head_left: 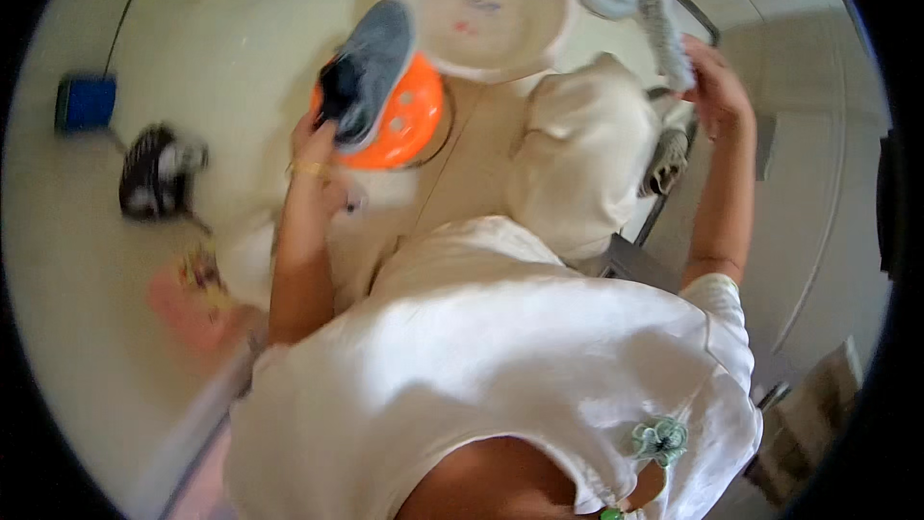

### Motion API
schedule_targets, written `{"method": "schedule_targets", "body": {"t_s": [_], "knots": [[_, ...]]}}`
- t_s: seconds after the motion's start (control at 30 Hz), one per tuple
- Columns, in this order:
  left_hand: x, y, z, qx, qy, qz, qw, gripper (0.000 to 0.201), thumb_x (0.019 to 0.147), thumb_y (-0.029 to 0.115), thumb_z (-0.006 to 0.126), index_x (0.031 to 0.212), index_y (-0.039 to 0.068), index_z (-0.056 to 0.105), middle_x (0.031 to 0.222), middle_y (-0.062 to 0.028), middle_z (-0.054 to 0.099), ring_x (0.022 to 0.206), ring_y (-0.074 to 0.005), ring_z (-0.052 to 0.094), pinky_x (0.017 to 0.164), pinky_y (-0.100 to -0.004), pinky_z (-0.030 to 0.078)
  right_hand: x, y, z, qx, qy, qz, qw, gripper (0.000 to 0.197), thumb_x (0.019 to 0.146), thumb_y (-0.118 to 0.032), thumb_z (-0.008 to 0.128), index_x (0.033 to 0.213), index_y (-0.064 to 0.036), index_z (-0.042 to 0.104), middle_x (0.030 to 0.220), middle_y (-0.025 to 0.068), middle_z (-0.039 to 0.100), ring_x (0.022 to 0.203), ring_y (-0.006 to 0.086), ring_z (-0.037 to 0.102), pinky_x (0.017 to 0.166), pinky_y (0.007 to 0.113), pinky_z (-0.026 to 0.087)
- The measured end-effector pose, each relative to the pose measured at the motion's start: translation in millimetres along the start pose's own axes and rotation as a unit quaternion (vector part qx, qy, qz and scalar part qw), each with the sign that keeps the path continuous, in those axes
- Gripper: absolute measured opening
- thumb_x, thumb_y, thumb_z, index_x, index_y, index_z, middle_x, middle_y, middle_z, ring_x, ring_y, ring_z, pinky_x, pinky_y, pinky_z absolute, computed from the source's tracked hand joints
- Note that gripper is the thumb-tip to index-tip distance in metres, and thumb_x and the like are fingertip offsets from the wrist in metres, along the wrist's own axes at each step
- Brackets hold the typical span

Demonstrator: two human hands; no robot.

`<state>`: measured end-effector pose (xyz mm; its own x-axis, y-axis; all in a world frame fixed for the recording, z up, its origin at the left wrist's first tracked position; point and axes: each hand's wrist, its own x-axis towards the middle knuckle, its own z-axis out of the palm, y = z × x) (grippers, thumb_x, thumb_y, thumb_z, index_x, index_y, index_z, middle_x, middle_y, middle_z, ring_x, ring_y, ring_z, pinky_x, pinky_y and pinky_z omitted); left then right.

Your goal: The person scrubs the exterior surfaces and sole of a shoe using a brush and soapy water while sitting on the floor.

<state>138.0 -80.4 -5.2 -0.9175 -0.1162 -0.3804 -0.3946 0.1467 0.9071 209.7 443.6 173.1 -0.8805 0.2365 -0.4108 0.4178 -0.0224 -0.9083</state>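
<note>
The dark opening end of a grey shoe [379, 60] is gripped by the fingers of the left hand [316, 143], while a pale brush [662, 39] is held in the curled fingers of the right hand [714, 87]. The left forearm is stretched forward, and the shoe is held tilted over a round orange object [417, 120]; whether they touch cannot be told. The right arm is extended outward, the brush kept well apart from the shoe. Beyond, a pale basin [486, 69] is set on the light floor [241, 34], bordered at right by whitish panels [818, 125].
</note>
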Motion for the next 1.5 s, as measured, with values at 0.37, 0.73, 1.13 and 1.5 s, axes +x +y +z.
{"method": "schedule_targets", "body": {"t_s": [0.37,0.73,1.13,1.5], "knots": [[-49,26,35,0.184,0.081,0.086,0.976,0.040,0.067,0.023,0.057,0.100,0.000,0.058,0.092,-0.0182,0.061,0.086,-0.0323,0.058,0.078,-0.0370,0.045,20,-12,251,-0.391,-0.308,-0.164,0.851,0.037,0.089,-0.028,0.048,0.119,-0.0072,0.052,0.073,0.0029,0.057,0.055,0.0095,0.050,0.051,0.024,0.043],[-6,37,88,-0.306,-0.074,-0.069,0.947,0.032,0.086,0.023,0.049,0.110,0.002,0.050,0.108,-0.0084,0.055,0.097,-0.0175,0.051,0.087,-0.0312,0.040,11,87,286,-0.345,-0.145,-0.121,0.919,0.039,0.091,-0.027,0.045,0.125,-0.0090,0.045,0.066,0.0027,0.051,0.050,0.0073,0.047,0.047,0.023,0.042],[2,18,89,-0.687,-0.075,-0.146,0.707,0.033,0.093,0.021,0.032,0.118,0.004,0.044,0.117,-0.0110,0.051,0.108,-0.0264,0.048,0.097,-0.0397,0.035,28,85,326,-0.608,-0.009,-0.341,0.717,0.046,0.084,-0.023,0.051,0.128,-0.0202,0.039,0.084,0.0183,0.054,0.068,0.0331,0.058,0.054,0.043,0.047],[5,6,89,-0.705,-0.173,-0.031,0.687,0.038,0.092,0.021,0.026,0.122,0.000,0.039,0.123,-0.0125,0.045,0.114,-0.0281,0.042,0.100,-0.0408,0.030,36,78,333,-0.660,-0.058,-0.351,0.662,0.050,0.080,-0.012,0.049,0.128,-0.0181,0.038,0.089,0.0212,0.055,0.072,0.0322,0.060,0.059,0.039,0.050]]}}
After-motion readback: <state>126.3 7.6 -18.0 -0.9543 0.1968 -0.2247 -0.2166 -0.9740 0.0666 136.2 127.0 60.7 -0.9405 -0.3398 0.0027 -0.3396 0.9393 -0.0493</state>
